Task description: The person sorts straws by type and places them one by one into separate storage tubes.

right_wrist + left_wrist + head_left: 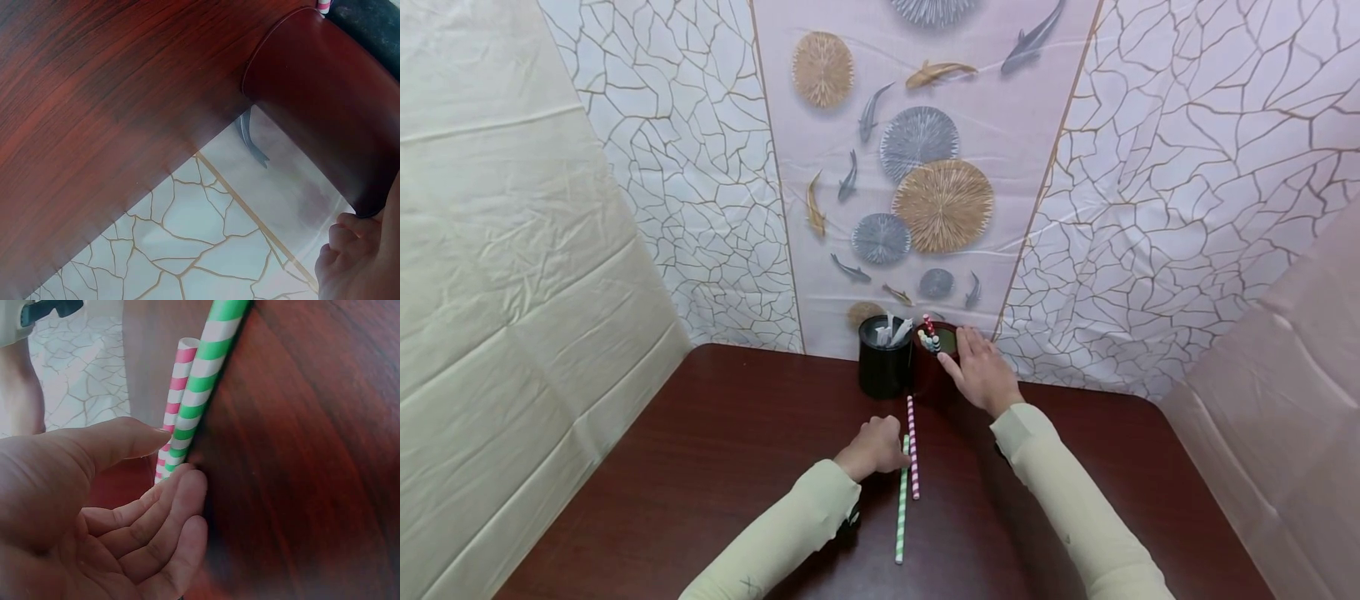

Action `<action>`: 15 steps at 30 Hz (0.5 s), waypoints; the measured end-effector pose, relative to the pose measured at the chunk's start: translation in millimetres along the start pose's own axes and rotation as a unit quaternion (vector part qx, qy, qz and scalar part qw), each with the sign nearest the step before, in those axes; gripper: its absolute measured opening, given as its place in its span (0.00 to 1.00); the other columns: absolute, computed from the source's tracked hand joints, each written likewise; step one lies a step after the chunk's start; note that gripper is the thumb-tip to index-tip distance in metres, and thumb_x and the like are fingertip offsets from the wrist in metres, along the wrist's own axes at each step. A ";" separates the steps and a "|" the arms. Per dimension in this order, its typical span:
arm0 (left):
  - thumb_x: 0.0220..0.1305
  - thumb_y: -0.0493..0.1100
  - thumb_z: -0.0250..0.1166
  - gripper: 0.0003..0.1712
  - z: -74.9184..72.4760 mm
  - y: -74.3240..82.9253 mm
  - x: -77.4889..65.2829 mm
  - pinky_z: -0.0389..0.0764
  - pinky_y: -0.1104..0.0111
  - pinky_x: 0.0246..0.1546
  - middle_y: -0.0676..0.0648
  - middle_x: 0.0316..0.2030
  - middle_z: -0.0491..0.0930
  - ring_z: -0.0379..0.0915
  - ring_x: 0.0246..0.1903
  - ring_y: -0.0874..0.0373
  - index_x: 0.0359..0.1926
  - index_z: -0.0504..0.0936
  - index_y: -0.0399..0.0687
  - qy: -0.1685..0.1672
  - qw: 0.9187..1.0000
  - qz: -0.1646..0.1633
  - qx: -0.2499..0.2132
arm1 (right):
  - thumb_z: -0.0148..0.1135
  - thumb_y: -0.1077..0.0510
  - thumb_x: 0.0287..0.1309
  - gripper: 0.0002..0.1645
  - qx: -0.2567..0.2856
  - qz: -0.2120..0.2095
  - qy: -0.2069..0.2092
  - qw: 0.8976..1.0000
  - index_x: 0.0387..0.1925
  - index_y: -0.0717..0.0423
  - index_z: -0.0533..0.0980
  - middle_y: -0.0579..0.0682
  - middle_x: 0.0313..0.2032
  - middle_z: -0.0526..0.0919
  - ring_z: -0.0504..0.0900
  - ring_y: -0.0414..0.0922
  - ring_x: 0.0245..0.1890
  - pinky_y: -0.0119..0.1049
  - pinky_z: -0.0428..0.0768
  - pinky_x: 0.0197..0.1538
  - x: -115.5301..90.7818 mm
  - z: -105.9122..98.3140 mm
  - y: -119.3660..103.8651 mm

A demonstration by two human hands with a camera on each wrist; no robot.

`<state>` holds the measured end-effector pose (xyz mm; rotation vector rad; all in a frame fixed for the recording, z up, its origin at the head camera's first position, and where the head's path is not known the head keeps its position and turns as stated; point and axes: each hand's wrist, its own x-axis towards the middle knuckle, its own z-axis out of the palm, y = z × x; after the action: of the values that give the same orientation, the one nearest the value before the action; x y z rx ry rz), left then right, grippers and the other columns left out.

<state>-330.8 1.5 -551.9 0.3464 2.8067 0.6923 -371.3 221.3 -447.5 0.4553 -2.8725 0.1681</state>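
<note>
My left hand (874, 446) pinches a green-and-white striped paper straw (199, 387) between thumb and fingers, low over the table. Right beside it lies a pink-and-white striped straw (913, 467), overlapped by the green one in the left wrist view. At the back, my right hand (985, 373) holds the upper part of a dark red cup (319, 106), thumb on the near side and fingers round the far right side. Several striped straws (929, 340) stand inside this upright cup, leaning to its left.
A black cup (883, 372) with white wrapped pieces (895, 330) stands just left of the red cup. Both are near the back edge of the dark wooden table (715, 450). Patterned cloth (700, 167) hangs behind, with plain cloth at both sides.
</note>
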 end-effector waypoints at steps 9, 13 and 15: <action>0.56 0.52 0.79 0.20 0.1 -1.2 1.4 0.79 0.61 0.33 0.47 0.27 0.77 0.74 0.32 0.49 0.30 0.78 0.47 0.003 1.000 -0.010 0.003 | 0.36 0.34 0.83 0.49 0.000 0.000 -0.001 1.000 0.81 0.70 0.51 0.67 0.82 0.55 0.56 0.63 0.83 0.58 0.57 0.83 0.6 1.3 1.2; 0.56 0.53 0.79 0.20 -0.4 -2.1 3.2 0.79 0.62 0.31 0.46 0.28 0.78 0.74 0.33 0.49 0.31 0.78 0.47 -0.003 1.000 -0.017 -0.004 | 0.35 0.34 0.83 0.49 -0.001 0.000 -0.003 1.000 0.82 0.70 0.50 0.68 0.82 0.55 0.55 0.63 0.83 0.58 0.57 0.83 0.8 2.5 1.7; 0.56 0.53 0.79 0.20 0.1 -3.2 3.6 0.79 0.62 0.29 0.47 0.26 0.78 0.74 0.32 0.49 0.29 0.78 0.47 -0.004 1.000 -0.017 -0.009 | 0.35 0.33 0.83 0.49 0.002 0.002 -0.008 1.000 0.82 0.70 0.50 0.67 0.82 0.54 0.55 0.63 0.83 0.58 0.56 0.83 0.4 2.7 1.4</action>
<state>-334.7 -0.2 -554.1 0.2966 2.7903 0.7064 -372.7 222.2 -450.1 0.4534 -2.8886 0.1717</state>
